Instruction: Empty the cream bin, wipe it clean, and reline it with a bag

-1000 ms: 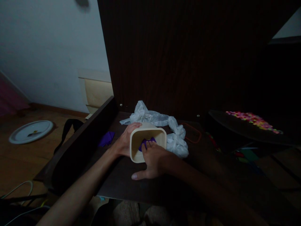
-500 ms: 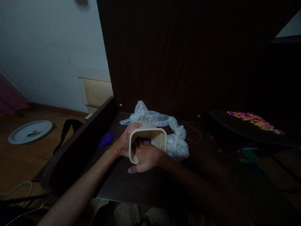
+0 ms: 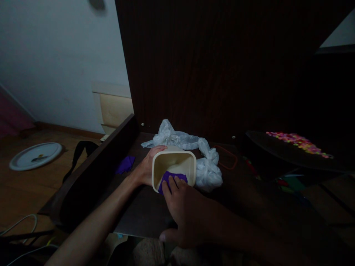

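Observation:
A cream container (image 3: 191,166) lies tipped on the dark wooden surface (image 3: 138,214), its mouth facing me. My left hand (image 3: 146,166) grips its left side, with the fingers partly hidden behind it. At the container's lower rim, my right hand (image 3: 183,207) presses its fingertips on a purple cloth (image 3: 168,178) that lies against the inner wall; the thumb is spread away below. A second purple piece of cloth (image 3: 125,164) lies left of my left hand. Crumpled, knotted white plastic bags (image 3: 208,171) sit behind and to the right of the container.
A tall dark panel (image 3: 208,74) stands behind the surface, and a raised dark side board (image 3: 97,166) borders it on the left. A reddish loop (image 3: 234,160) lies right of the bags. Farther right, small colorful pieces (image 3: 299,142) rest on a dark ledge. A white lid-like disc (image 3: 36,156) is on the floor.
My right hand has drawn back from deep inside the container toward me, and the purple cloth has come with it to the lower rim. My left hand keeps its hold.

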`<state>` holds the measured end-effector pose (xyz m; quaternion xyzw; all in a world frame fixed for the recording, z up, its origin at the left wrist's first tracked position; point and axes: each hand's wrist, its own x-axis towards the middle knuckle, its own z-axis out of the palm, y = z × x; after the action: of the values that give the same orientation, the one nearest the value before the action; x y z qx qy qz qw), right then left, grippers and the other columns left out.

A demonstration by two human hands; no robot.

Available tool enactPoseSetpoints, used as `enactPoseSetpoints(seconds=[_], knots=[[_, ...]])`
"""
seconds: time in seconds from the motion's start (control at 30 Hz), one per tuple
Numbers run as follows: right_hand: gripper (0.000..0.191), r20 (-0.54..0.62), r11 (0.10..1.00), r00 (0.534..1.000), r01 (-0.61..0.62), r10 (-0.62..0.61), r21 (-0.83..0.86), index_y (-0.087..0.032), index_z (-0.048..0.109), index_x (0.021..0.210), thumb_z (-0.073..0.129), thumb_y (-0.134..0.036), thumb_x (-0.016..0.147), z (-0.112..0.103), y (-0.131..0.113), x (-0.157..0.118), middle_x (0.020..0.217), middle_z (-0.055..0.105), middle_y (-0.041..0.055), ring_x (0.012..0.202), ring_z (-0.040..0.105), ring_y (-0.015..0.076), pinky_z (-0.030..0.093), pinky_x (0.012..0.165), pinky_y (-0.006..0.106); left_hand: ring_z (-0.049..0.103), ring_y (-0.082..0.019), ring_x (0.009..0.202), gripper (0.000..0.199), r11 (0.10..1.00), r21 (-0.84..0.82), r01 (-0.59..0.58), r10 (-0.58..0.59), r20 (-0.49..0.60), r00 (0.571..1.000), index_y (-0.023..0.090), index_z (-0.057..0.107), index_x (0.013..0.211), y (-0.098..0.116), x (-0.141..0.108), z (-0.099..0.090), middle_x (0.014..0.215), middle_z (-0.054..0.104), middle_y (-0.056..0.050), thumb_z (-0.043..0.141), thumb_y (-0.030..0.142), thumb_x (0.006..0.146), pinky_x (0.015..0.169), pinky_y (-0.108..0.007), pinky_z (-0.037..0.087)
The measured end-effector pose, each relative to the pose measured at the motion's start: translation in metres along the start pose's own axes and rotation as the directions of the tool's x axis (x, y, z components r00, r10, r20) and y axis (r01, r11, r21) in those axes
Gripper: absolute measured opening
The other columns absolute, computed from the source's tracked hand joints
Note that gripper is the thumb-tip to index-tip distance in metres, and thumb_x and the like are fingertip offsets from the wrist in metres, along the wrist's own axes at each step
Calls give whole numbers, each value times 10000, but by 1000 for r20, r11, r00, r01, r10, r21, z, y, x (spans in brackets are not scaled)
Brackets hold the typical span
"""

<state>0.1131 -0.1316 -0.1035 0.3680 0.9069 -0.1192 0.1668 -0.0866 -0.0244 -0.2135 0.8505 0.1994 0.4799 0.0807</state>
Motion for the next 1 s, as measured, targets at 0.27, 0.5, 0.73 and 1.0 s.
enactPoseSetpoints(seconds=[0.27,0.5,0.73,1.0], knots=[[1065,12,999,999,-38,37,36,88,228,1553,760,-435,793,4,9,-12,1574,186,411,1482,220,528,267,1194,623,517,-439,1322,1297,999,47,-17,15,33,999,238,236,1535,1,1,1,1402,496,-219,969,476,492,1109,-637,426],[1197,2,1000,1000,-26,26,-1,152,210,1527,716,-642,787,6,22,11,1546,236,436,1471,290,497,255,1224,537,498,-453,1341,1307,998,64,-21,18,43,999,241,205,1542,5,4,1,1407,486,-231,960,491,505,1109,-661,416],[1265,71,997,997,-42,37,68,129,213,1541,568,-818,782,-1,33,42,1575,234,399,1490,264,479,243,1231,510,501,-442,1336,1260,997,48,-52,51,15,999,222,230,1538,3,3,2,1406,480,-234,943,508,540,1100,-661,432],[1264,125,987,992,-49,30,154,118,181,1554,582,-807,792,-7,36,65,1596,186,388,1502,232,477,249,1226,501,510,-449,1317,1311,998,55,-6,4,27,1000,265,203,1525,2,1,3,1395,474,-207,948,559,486,1074,-667,449]])
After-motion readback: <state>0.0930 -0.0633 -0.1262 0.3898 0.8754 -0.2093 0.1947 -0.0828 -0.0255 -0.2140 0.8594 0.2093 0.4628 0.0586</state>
